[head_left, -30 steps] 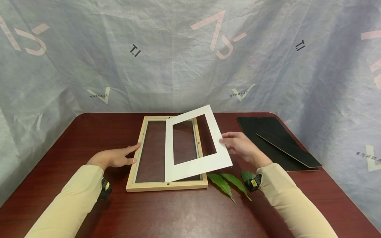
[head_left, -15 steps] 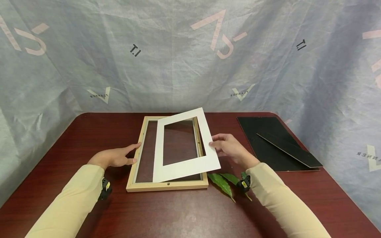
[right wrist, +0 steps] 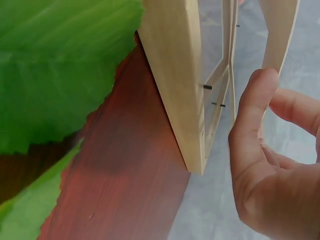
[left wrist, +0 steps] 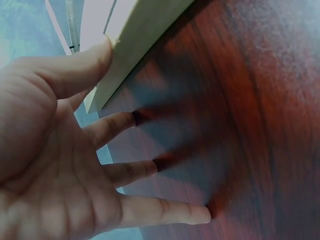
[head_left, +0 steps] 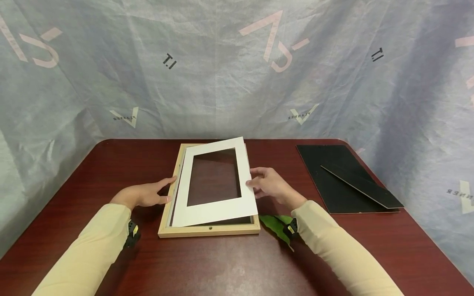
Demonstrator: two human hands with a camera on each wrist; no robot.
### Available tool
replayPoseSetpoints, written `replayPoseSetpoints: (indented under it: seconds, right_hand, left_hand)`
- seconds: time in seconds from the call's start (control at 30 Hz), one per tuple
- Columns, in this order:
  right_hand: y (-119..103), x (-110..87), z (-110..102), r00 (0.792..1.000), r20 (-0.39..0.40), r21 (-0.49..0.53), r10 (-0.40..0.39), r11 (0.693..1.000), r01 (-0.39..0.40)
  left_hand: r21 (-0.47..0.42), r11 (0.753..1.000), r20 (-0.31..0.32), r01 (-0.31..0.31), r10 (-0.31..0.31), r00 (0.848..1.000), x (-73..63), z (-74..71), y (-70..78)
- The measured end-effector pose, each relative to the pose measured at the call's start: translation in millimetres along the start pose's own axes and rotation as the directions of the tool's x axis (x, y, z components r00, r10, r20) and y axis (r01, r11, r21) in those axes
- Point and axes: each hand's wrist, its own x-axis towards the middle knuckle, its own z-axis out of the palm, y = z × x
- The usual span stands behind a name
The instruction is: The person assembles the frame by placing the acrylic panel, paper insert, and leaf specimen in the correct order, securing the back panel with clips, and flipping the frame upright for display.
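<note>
A light wooden picture frame (head_left: 185, 235) lies on the dark red table in the head view. Over it, slightly turned, is a white picture mat (head_left: 214, 209) with a rectangular window, its right side raised above the frame. My right hand (head_left: 272, 185) pinches the mat's right border between thumb and fingers; the right wrist view shows the mat (right wrist: 281, 30) apart from the frame's side (right wrist: 172, 75). At the frame's left rail, my left hand (head_left: 146, 195) touches the wood with thumb and index finger. Its other fingers (left wrist: 165, 210) extend straight down at the table.
Green leaves (head_left: 275, 226) lie beside the frame's lower right corner, partly under my right wrist. A black backing board (head_left: 314, 164) with a raised stand flap (head_left: 363, 185) is at the table's right. A grey printed cloth (head_left: 222, 90) hangs behind the table.
My right hand has carried the mat leftward, so it now covers most of the frame's opening and sits lower. My left hand stays at the left rail.
</note>
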Motion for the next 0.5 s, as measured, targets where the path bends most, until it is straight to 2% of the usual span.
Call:
replayPoseSetpoints:
  seconds: [0.33,0.43,0.5]
  right_hand:
    - [-6.3,2.3,8.3,1.0,-0.014,-0.106,0.002,0.994,-0.003]
    - [-6.5,4.0,9.7,0.999,-0.033,-0.228,-0.021,0.974,0.013]
    - [-6.7,5.2,11.2,0.998,-0.046,-0.34,-0.052,0.94,0.033]
  left_hand:
    - [-0.025,0.999,0.009,-0.025,0.025,1.0,0.0,-0.7,-0.5]
    - [-0.036,0.999,0.009,-0.029,0.029,1.0,-0.7,-0.8,-0.4]
    - [-0.04,0.999,0.01,-0.031,0.031,0.999,-1.0,-0.8,-0.4]
